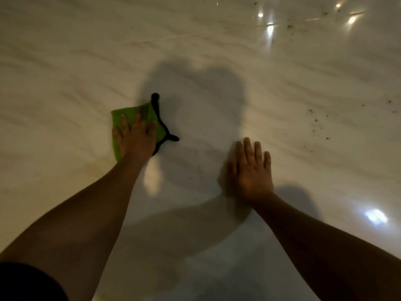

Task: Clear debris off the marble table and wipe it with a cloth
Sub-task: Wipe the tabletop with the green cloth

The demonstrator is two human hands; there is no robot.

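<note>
I'm wiping: my left hand (135, 135) presses the green black-edged cloth (138, 118) flat on the glossy white marble tabletop (217, 51), my right hand (251, 170) flat beside. Next, I'd sweep toward the dark crumbs (316, 124) at right.

One wide-angle view, taken from the person's head, faces forward and steeply down onto the table (217, 40). It is near, so the table fills the whole frame. The left arm (86, 203) and right arm (314, 235) enter from the bottom corners and reach up over the table.
</note>
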